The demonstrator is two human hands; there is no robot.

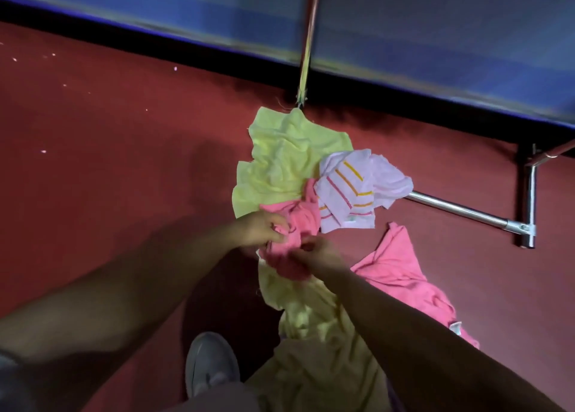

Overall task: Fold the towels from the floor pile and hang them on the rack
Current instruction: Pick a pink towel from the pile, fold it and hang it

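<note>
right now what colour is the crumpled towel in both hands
The crumpled cloth towel is pink; head view.

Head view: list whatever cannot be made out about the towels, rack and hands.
All in the head view:
Rack: top cut off by the upper edge; its floor bar's end lies hidden under the striped towel.
Held pink towel: bunched, its edges covered by the left hand and right hand.
Yellow towel: lower part crossed by the right forearm.
Blue striped surface: blurred.

i get a dim, soft picture: motion blur smears the blue striped surface [435, 53] up top, shadow darkens the red floor [93, 162], the chrome rack bar [460, 210] glints.
</note>
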